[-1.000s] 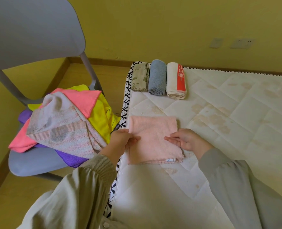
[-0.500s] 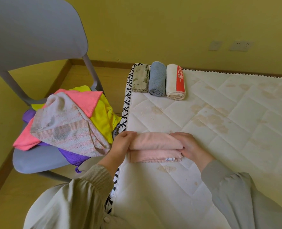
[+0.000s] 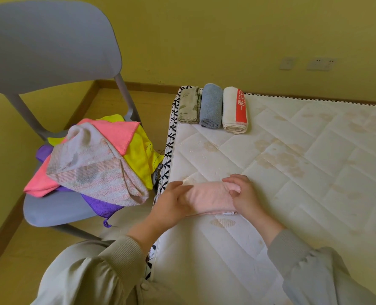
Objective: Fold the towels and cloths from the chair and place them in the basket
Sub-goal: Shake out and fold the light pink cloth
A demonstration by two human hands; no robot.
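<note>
1. Two hands meet on a pale pink terry towel (image 3: 209, 197) rolled into a thick bundle. It lies between them on a white quilted mattress (image 3: 292, 172), near the mattress edge.
2. The left hand (image 3: 171, 203) grips the roll's left end, fingers curled over the top. That end is hidden under the hand.
3. The right hand (image 3: 244, 194) wraps the right end, with fingers bent round the fabric and covering it.
4. Beyond the hands, three rolled towels lie side by side, touching: a grey-green floral cloth (image 3: 189, 105), a blue terry towel (image 3: 211, 106) and a white towel with a red band (image 3: 234, 111). The band's lettering is too small to read.
5. Left of the left hand, a grey plastic chair (image 3: 50, 51), cut off by the frame edge, carries a loose pile.
6. On top lies a faded pink-striped towel (image 3: 94, 170), over a coral cloth (image 3: 116, 133) and a yellow cloth (image 3: 138, 155). A purple cloth (image 3: 101, 203) is mostly buried.
</note>
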